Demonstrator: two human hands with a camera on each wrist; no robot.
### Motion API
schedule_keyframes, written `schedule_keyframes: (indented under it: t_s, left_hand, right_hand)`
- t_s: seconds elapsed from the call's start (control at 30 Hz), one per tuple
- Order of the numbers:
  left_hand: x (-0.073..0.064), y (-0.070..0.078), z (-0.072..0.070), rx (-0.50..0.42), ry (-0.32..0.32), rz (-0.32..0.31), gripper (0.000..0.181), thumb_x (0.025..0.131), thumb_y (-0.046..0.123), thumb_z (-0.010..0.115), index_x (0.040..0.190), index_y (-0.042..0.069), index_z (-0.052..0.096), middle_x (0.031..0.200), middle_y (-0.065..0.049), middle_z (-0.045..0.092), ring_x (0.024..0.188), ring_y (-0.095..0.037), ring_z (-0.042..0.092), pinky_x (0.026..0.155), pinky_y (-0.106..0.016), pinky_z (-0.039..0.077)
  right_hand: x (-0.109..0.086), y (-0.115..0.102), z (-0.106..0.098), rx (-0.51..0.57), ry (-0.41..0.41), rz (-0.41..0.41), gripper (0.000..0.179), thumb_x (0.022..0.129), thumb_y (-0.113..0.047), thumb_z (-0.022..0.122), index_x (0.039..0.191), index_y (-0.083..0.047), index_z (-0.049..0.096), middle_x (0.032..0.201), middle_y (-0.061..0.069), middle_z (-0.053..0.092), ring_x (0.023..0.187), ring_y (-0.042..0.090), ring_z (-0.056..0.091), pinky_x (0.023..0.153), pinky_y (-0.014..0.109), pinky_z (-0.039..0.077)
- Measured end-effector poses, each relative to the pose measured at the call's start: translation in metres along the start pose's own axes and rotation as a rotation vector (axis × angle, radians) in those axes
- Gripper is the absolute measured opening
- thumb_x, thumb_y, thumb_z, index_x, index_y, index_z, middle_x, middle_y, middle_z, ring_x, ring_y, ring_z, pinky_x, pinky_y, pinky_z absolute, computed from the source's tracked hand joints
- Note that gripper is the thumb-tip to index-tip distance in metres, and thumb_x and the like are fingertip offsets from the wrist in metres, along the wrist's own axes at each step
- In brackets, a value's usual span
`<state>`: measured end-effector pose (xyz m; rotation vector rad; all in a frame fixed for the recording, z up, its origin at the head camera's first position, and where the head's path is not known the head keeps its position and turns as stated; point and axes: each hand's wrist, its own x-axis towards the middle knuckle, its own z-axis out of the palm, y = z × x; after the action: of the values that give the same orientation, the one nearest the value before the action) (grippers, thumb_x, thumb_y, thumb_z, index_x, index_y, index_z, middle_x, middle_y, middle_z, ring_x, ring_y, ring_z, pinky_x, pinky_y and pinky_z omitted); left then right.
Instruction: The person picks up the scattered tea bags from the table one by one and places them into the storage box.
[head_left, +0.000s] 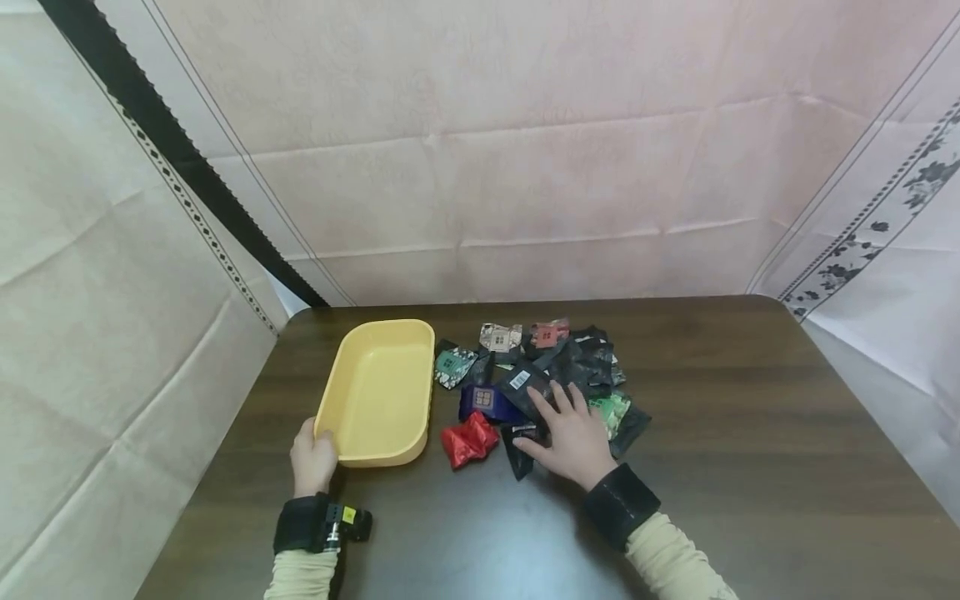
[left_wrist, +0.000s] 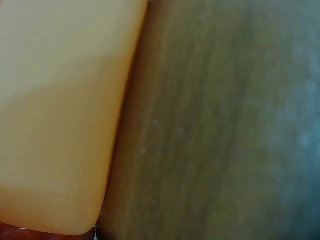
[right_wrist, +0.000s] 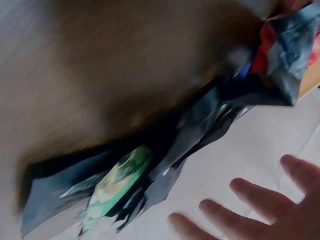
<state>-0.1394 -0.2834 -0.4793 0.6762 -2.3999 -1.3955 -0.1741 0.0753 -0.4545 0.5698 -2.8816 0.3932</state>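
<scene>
My left hand (head_left: 313, 460) grips the near left corner of a yellow plastic tray (head_left: 390, 392), thumb on the rim. Nothing shows inside the tray. The tray's smooth side (left_wrist: 60, 125) fills the left of the left wrist view. My right hand (head_left: 573, 442), fingers spread, is over the near side of a heap of small foil packets, mostly black (head_left: 581, 367). Among them lie a green packet (head_left: 611, 410), a dark blue packet (head_left: 489, 402) and a shiny red packet (head_left: 470, 440). In the right wrist view the spread fingers (right_wrist: 260, 200) hold nothing.
The dark wooden table (head_left: 712, 467) has rounded far corners. Pale patterned cloth (head_left: 525, 183) hangs behind it and on both sides. A teal-labelled packet (head_left: 454, 365) lies close to the tray's right side; silver (head_left: 501, 339) and red-labelled (head_left: 549, 335) packets lie at the heap's far edge.
</scene>
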Motion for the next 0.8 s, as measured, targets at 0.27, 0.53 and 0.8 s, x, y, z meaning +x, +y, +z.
schedule_keyframes:
  t_s: [0.27,0.53,0.8]
  left_hand:
    - [0.002,0.002,-0.002,-0.032,0.008,-0.024,0.040,0.088,0.002,0.029,0.123,-0.010,0.042,0.121,-0.031,0.046,0.105,-0.040,0.045,0.093,-0.051,0.032]
    - [0.001,0.003,-0.002,-0.055,-0.021,-0.058,0.041,0.089,0.002,0.027,0.126,-0.009,0.040,0.125,-0.031,0.043,0.109,-0.039,0.044,0.096,-0.052,0.030]
    - [0.000,0.002,0.001,-0.049,-0.023,-0.055,0.040,0.089,0.002,0.028,0.126,-0.009,0.039,0.125,-0.031,0.043,0.110,-0.040,0.043,0.096,-0.052,0.029]
  right_hand:
    - [0.010,-0.026,0.015,-0.027,-0.033,-0.101,0.070,0.068,-0.058,0.067,0.114,-0.006,0.059,0.098,0.014,0.052,0.090,0.030,0.052,0.059,0.039,0.050]
    - [0.012,-0.036,0.028,-0.065,-0.163,-0.096,0.050,0.066,-0.039,0.072,0.104,-0.007,0.063,0.096,0.013,0.053,0.085,0.030,0.050,0.054,0.039,0.048]
    - [0.014,-0.035,0.022,-0.020,-0.166,-0.106,0.025,0.059,-0.015,0.071,0.081,-0.004,0.064,0.079,0.009,0.054,0.076,0.025,0.046,0.059,0.034,0.046]
